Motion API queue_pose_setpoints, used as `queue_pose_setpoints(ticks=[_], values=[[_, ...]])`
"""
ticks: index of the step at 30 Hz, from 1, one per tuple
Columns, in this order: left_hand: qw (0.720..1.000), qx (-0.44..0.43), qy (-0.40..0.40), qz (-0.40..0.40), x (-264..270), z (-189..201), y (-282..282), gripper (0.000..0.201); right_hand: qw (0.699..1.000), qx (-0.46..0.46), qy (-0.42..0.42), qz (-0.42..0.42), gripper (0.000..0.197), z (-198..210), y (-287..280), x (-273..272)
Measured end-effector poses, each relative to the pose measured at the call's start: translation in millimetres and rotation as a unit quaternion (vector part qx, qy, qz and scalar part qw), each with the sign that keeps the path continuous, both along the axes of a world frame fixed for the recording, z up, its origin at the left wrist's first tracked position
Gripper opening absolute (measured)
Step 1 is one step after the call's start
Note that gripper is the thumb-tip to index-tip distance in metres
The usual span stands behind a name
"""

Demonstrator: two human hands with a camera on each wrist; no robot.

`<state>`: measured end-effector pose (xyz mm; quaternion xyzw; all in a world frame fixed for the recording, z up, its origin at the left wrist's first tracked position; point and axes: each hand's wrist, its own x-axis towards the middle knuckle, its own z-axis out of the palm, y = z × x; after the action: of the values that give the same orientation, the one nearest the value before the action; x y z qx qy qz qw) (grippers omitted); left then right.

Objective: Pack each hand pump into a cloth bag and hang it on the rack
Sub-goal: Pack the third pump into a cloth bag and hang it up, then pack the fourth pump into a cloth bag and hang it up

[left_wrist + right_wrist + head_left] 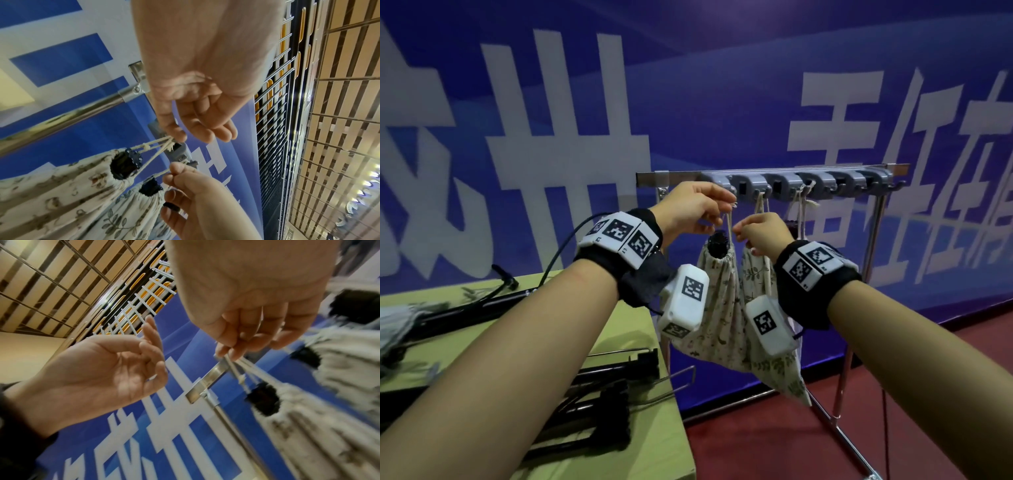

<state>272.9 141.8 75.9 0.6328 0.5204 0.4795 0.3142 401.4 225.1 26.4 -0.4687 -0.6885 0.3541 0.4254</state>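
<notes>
A floral cloth bag (717,301) hangs from its cream drawstring (729,222), with a black hand pump's top (719,241) poking out of the gathered mouth. My left hand (726,205) pinches the drawstring loop right at the leftmost grey hook (736,192) of the rack (654,178). My right hand (739,236) pinches the same cord a little lower, beside the bag's mouth. The left wrist view shows thumb and forefinger of my left hand (179,138) closed on the cords above the bag (61,186). Blurred, the right wrist view has my right hand (228,353) gripping the cords.
Two more filled cloth bags (760,274) (799,222) hang from hooks just to the right. Further hooks (859,181) stand bare. Left of the rack, a yellow-green table (633,342) holds several black pumps (602,377) and folded cloth (393,325). Red floor lies below.
</notes>
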Motion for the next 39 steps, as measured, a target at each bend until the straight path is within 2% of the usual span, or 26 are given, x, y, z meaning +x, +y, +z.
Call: queue_pose_setpoints(ticks=[8, 13, 19, 23, 28, 33, 36, 39], values=[[0.998, 0.013, -0.006, 0.067, -53.6, 0.3, -33.5, 0.033, 0.998, 0.009, -0.015, 0.063, 0.032, 7.1, -33.8, -57.1], [0.992, 0.005, -0.012, 0.123, -93.4, -2.1, -63.3, 0.032, 0.995, 0.006, -0.032, 0.096, 0.017, 9.5, -55.1, -91.6], [0.981, -0.011, -0.027, 0.193, -151.6, -11.6, -99.9, 0.033, 0.986, -0.014, -0.052, 0.159, 0.028, 4.9, -82.7, -140.4], [0.967, -0.023, -0.087, 0.238, -182.3, -37.2, -118.3, 0.031, 0.979, -0.042, -0.05, 0.195, 0.03, -2.3, -104.0, -167.4], [0.938, -0.073, -0.191, 0.279, -210.7, -81.6, -133.1, 0.026, 0.963, -0.108, -0.053, 0.241, 0.016, -22.4, -127.0, -199.1], [0.922, -0.098, -0.219, 0.305, -230.1, -94.9, -143.6, 0.024, 0.956, -0.16, -0.057, 0.239, 0.008, -30.2, -133.9, -213.7], [0.921, -0.135, -0.179, 0.318, -236.1, -98.1, -154.6, 0.02, 0.938, -0.175, -0.112, 0.278, 0.019, -34.5, -134.9, -218.5], [0.927, -0.189, -0.103, 0.309, -239.9, -95.2, -165.1, 0.017, 0.879, -0.173, -0.244, 0.371, 0.013, -35.3, -143.1, -222.5]])
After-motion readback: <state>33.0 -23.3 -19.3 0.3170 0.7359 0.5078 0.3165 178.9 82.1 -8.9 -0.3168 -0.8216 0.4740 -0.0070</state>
